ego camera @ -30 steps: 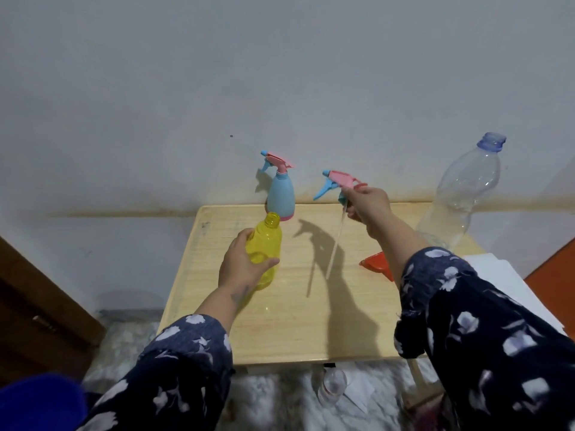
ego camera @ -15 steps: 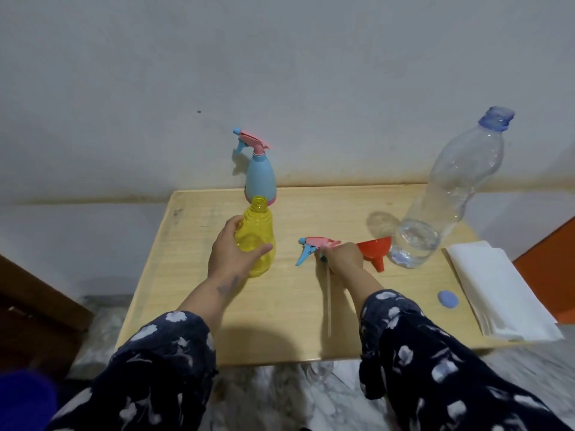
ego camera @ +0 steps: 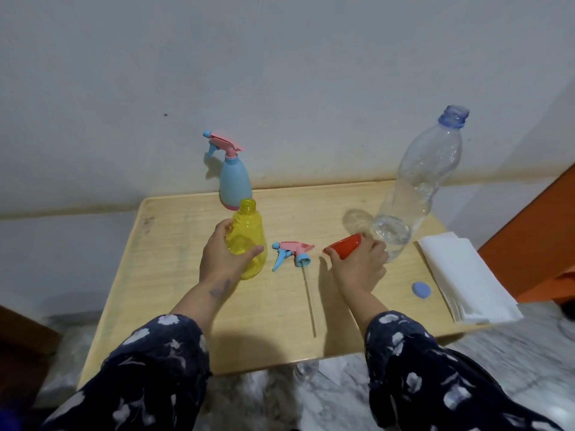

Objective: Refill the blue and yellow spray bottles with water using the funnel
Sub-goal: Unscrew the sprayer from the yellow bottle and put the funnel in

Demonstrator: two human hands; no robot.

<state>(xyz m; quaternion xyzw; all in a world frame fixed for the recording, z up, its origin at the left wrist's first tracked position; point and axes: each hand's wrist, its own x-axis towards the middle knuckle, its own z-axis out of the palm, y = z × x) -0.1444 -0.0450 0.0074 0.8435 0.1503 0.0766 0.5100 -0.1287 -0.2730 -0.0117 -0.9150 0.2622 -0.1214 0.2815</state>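
My left hand [ego camera: 224, 256] grips the open yellow bottle [ego camera: 247, 241]; right fingers [ego camera: 371, 248] curl round the red funnel [ego camera: 344, 249]. Careless seating could topple it.

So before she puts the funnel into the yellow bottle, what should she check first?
1. Yellow bottle neck open: ok, its spray head lies on the table.
2. Bottle steadied upright: ok, left hand grips it.
3. Funnel in hand: ok, right hand holds it.
4. Water bottle uncapped: ok, its blue cap lies on the table.
5. Enough water: cannot tell, only a little shows at the bottom.
6. Blue spray bottle opened: not ok, head still on.
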